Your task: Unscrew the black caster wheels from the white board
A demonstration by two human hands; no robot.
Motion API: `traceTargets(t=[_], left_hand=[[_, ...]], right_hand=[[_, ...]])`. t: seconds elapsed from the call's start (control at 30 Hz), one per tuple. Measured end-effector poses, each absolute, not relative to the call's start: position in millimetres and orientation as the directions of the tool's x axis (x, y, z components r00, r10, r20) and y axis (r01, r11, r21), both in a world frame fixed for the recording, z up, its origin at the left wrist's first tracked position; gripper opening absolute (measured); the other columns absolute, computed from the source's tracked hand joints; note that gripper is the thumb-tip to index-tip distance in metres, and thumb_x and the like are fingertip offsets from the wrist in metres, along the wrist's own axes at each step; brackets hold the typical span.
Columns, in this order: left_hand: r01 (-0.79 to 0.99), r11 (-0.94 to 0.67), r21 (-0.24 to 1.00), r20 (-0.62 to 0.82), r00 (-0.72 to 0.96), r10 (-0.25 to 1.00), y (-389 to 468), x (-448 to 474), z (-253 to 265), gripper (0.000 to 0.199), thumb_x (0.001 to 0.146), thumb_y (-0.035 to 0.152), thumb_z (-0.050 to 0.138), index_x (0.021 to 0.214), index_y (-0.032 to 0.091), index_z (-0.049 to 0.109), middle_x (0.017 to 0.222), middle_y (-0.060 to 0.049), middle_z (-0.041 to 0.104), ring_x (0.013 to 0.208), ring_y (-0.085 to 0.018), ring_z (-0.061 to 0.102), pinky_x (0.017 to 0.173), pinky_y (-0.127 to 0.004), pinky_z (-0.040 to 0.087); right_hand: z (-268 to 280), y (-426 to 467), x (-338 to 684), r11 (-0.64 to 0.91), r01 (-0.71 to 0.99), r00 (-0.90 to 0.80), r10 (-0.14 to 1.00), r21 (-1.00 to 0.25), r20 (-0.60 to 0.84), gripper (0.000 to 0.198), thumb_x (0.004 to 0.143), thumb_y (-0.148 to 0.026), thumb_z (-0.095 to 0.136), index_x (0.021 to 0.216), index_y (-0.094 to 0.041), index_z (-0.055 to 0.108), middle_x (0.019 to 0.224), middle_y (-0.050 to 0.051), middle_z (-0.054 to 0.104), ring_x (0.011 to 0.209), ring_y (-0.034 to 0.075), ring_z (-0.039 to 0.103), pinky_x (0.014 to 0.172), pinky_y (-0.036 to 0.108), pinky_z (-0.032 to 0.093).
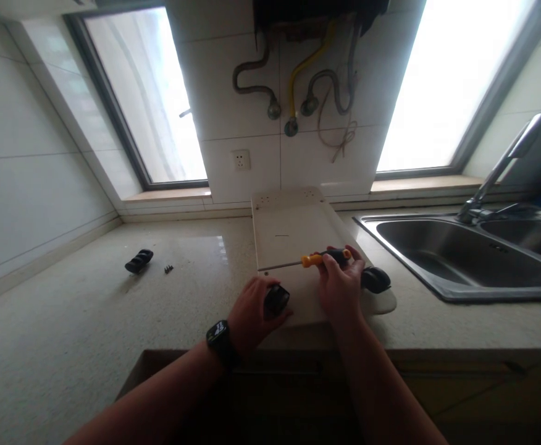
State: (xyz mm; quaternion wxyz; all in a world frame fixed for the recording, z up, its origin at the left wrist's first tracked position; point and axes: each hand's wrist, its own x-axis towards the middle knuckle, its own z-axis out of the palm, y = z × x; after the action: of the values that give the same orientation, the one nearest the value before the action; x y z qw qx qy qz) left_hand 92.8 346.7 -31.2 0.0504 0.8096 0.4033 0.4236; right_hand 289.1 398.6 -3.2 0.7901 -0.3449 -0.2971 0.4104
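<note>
My left hand, with a black watch on its wrist, is closed around a small black plastic piece over the near-left part of a cream-coloured panel. In my right hand is a screwdriver with an orange and black handle. Its shaft points left, across the panel and above the left hand. Small holes show near the panel's far corners and near its left edge. A black rounded piece sits at the panel's right edge, beside my right hand; whether it is fixed there I cannot tell.
On the counter at the left lie another black plastic piece and several small screws. A steel sink with a tap is at the right. Pipes and a socket are on the tiled wall.
</note>
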Motion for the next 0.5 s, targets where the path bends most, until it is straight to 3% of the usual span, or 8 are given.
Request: traceTargets(t=[0.1, 0.23, 0.37, 0.5], left_hand=[[0.608, -0.665, 0.434, 0.638, 0.314, 0.703, 347, 94, -33, 0.042, 0.084, 0.027, 0.074, 0.118, 0.023, 0.052, 0.109, -0.011, 0.066, 0.101, -0.025, 0.065, 0.089, -0.046, 0.056], [0.583, -0.667, 0.464, 0.596, 0.351, 0.722, 347, 87, -30, 0.038, 0.087, 0.027, 0.071, 0.121, 0.023, 0.053, 0.113, -0.011, 0.068, 0.105, -0.024, 0.065, 0.092, -0.045, 0.055], [0.571, -0.645, 0.508, 0.554, 0.357, 0.752, 352, 68, -28, 0.039, 0.088, 0.027, 0.071, 0.122, 0.023, 0.054, 0.117, -0.011, 0.068, 0.109, -0.024, 0.065, 0.096, -0.044, 0.053], [0.543, -0.577, 0.61, 0.471, 0.338, 0.815, 362, 39, -32, 0.038, 0.089, 0.028, 0.07, 0.123, 0.023, 0.054, 0.124, -0.011, 0.068, 0.121, -0.026, 0.062, 0.105, -0.048, 0.048]], right_hand=[[-2, 401, 290, 0.427, -0.468, 0.533, 0.835, -0.774, 0.138, 0.067, 0.073, -0.03, 0.078, 0.125, -0.031, 0.037, 0.12, 0.004, 0.061, 0.099, 0.018, 0.07, 0.09, 0.036, 0.061], [3, 402, 293, 0.442, -0.466, 0.552, 0.822, -0.767, 0.139, 0.068, 0.075, -0.033, 0.08, 0.129, -0.032, 0.038, 0.122, 0.004, 0.059, 0.104, 0.018, 0.068, 0.087, 0.036, 0.062], [19, 404, 297, 0.53, -0.302, 0.515, 0.79, -0.792, 0.332, 0.066, 0.078, -0.034, 0.078, 0.131, -0.03, 0.039, 0.122, 0.004, 0.056, 0.095, 0.018, 0.069, 0.085, 0.043, 0.063], [49, 403, 292, 0.692, -0.059, 0.416, 0.673, -0.72, 0.612, 0.061, 0.077, -0.028, 0.078, 0.128, -0.03, 0.044, 0.121, 0.004, 0.053, 0.094, 0.018, 0.068, 0.084, 0.042, 0.065]])
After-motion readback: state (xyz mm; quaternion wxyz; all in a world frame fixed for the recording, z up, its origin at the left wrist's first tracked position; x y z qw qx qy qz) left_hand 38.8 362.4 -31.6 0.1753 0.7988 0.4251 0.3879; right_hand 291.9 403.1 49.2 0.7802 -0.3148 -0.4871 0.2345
